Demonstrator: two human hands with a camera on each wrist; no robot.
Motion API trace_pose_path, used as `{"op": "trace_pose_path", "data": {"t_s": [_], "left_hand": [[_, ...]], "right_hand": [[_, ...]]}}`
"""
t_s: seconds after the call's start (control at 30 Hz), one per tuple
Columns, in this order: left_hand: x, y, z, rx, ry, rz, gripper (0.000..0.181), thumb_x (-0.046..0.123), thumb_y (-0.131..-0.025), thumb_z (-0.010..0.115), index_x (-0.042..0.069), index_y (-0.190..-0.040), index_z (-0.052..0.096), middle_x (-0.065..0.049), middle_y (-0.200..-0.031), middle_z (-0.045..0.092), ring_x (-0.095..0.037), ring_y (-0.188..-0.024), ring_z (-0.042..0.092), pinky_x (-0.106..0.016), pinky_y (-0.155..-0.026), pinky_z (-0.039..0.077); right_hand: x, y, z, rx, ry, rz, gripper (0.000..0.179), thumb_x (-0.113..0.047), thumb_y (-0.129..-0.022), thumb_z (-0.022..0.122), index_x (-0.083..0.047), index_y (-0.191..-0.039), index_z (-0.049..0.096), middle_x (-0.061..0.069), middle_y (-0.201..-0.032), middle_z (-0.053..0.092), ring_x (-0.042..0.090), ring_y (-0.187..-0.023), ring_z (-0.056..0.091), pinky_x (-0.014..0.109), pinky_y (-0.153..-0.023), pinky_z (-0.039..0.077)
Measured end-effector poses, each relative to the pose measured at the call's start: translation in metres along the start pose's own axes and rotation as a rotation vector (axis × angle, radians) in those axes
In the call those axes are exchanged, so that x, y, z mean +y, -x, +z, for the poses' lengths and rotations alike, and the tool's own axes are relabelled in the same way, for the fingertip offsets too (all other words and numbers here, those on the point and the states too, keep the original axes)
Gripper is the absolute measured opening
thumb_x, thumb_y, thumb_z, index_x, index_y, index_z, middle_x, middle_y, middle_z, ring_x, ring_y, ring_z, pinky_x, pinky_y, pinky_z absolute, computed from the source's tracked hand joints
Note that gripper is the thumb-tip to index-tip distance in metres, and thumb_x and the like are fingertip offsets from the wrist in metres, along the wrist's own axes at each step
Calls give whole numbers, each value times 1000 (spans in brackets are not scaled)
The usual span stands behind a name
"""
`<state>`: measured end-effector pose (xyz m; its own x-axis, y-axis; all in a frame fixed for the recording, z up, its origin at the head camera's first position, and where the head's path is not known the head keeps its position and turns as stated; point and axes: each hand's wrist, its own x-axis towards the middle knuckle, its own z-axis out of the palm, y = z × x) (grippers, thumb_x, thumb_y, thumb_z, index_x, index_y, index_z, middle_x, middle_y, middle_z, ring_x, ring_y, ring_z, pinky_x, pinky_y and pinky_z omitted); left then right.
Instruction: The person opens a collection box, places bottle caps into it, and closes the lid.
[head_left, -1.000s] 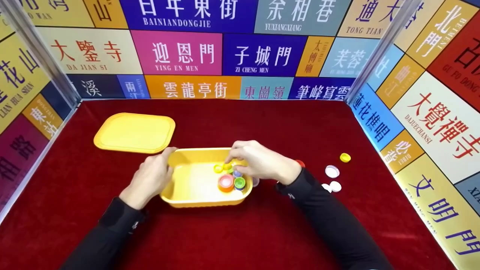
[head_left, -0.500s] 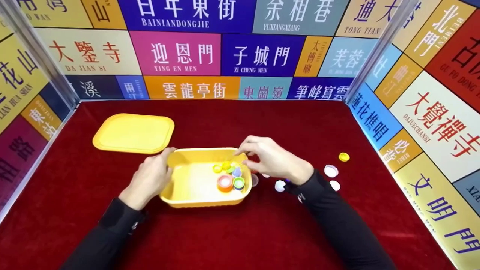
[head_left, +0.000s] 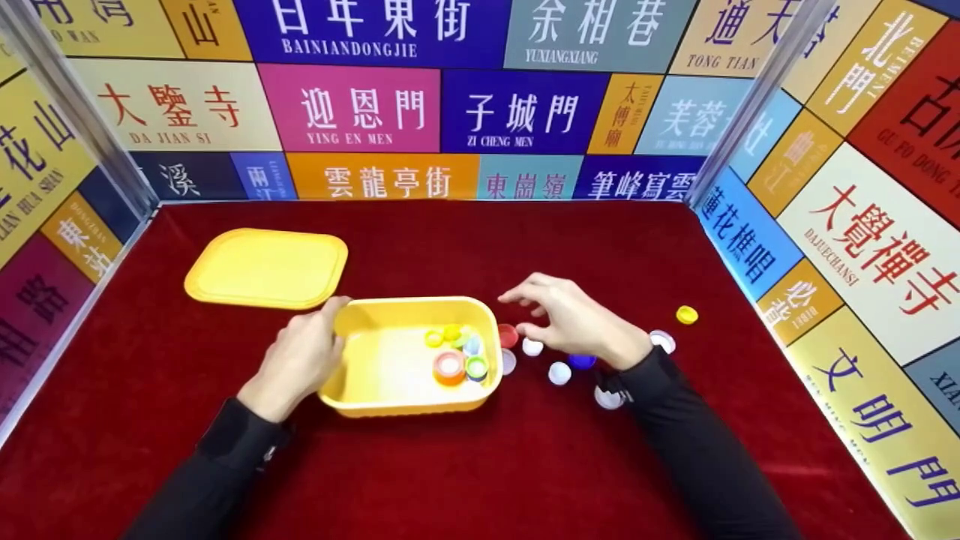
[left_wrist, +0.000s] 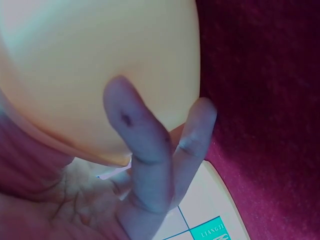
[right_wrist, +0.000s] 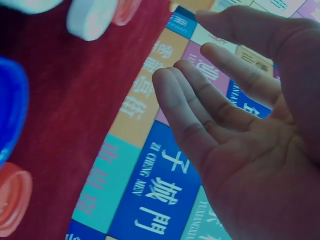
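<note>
My left hand (head_left: 298, 358) grips the left end of a yellow plastic box (head_left: 409, 409). In the left wrist view its fingers curl against the box wall (left_wrist: 65, 65). Inside, at the right end, lie several bottle caps, among them an orange one (head_left: 449, 367), a green-rimmed one (head_left: 476, 367) and a yellow one (head_left: 452, 332). My right hand (head_left: 574, 319) hovers right of the box, fingers spread and holding nothing. Near it on the cloth are a red cap (head_left: 508, 335), white caps (head_left: 559, 373) and a blue cap (right_wrist: 11, 107), partly covered by the wrist in the head view.
A yellow lid (head_left: 266, 268) lies flat behind the box on the left. Farther right sit a yellow cap (head_left: 687, 315) and a pale cap (head_left: 663, 341). Dark red cloth (head_left: 420, 480) covers the table, with printed panels (head_left: 525, 112) standing around it.
My right hand has come out of the box and moved right, over the loose caps, uncovering the caps in the box. The left hand stays on the box.
</note>
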<state>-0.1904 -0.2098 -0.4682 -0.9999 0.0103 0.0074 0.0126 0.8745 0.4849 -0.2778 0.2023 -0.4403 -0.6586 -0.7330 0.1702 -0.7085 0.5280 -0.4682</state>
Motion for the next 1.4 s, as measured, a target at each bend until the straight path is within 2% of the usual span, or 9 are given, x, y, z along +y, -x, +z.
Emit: {"op": "trace_pose_path", "data": {"t_s": [0.27, 0.53, 0.83, 1.03, 1.27, 1.4], "left_hand": [[0, -2, 2, -1, -4, -1, 55, 9, -115, 59, 13, -170, 55, -32, -146, 75, -48, -98, 79, -51, -64, 59], [0, -2, 2, 1, -4, 5, 55, 8, -115, 59, 12, -169, 55, -33, -146, 75, -43, -91, 78, -46, -62, 57], [0, 3, 1, 3, 6, 14, 56, 7, -115, 60, 11, -171, 54, -33, -143, 76, -35, -78, 69, -41, -57, 52], [-3, 5, -2, 23, -7, 22, 55, 7, -112, 60, 12, -167, 57, -32, -139, 77, -41, -85, 74, -47, -59, 56], [-2, 2, -1, 26, -3, 29, 54, 7, -113, 60, 11, -167, 57, -33, -138, 78, -41, -86, 75, -47, -59, 56], [0, 1, 0, 17, 0, 25, 55, 7, -113, 61, 10, -168, 56, -33, -141, 77, -40, -88, 76, -47, -60, 57]], "right_hand": [[13, 1, 11, -106, 6, 57, 50, -7, -102, 84, -4, -151, 75, 22, -139, 73, 39, -113, 77, 54, -103, 67], [18, -8, 25, -166, -19, 32, 51, -3, -98, 82, -4, -149, 76, 20, -138, 75, 35, -121, 75, 50, -106, 67], [18, -14, 32, -147, -44, 6, 38, -4, -99, 86, -6, -137, 82, 16, -124, 76, 30, -114, 77, 45, -100, 70], [17, -16, 37, -127, -44, -10, 30, -8, -100, 89, -7, -129, 84, 17, -117, 77, 29, -108, 80, 42, -94, 72], [18, -14, 25, -89, -24, 25, 33, -8, -101, 89, -6, -134, 85, 15, -122, 79, 29, -107, 81, 45, -96, 71], [16, -13, 14, -34, -5, 18, 36, -9, -102, 90, -4, -137, 84, 15, -125, 80, 30, -109, 81, 49, -96, 71]]}}
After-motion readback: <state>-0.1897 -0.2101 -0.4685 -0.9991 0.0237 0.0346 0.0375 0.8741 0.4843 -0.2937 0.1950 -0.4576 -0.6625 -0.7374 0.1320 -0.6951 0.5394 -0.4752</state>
